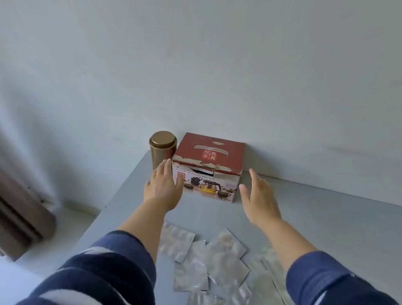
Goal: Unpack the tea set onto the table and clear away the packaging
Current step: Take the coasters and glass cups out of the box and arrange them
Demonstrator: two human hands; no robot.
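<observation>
Blue-and-white striped sleeves [104, 272] fill the bottom of the view, one on each forearm, both arms stretched forward over the pale grey table [322, 217]. Between them, close in, lies a loose scatter of shiny, translucent plastic packets [213, 264], overlapping one another on the tabletop.

Further out, the left hand [162, 187] is spread flat with straight fingers, its fingertips at the left front corner of the red cardboard tea-set box [208, 167]; whether they actually touch the cardboard I cannot tell. The right hand [260, 200] is open too, fingers straight and thumb out, edge-on just beside the box's right side, with a sliver of table showing between them. Neither hand holds anything.

That box sits closed at the far edge of the table against the white wall [202, 56], its torn top edge showing pale card and its front printed with a glass teapot and dark cups. Just left of it stands an upright bronze cylindrical tin [162, 147] with a lid, partly behind the left fingers. A brown curtain [6, 204] hangs at far left.
</observation>
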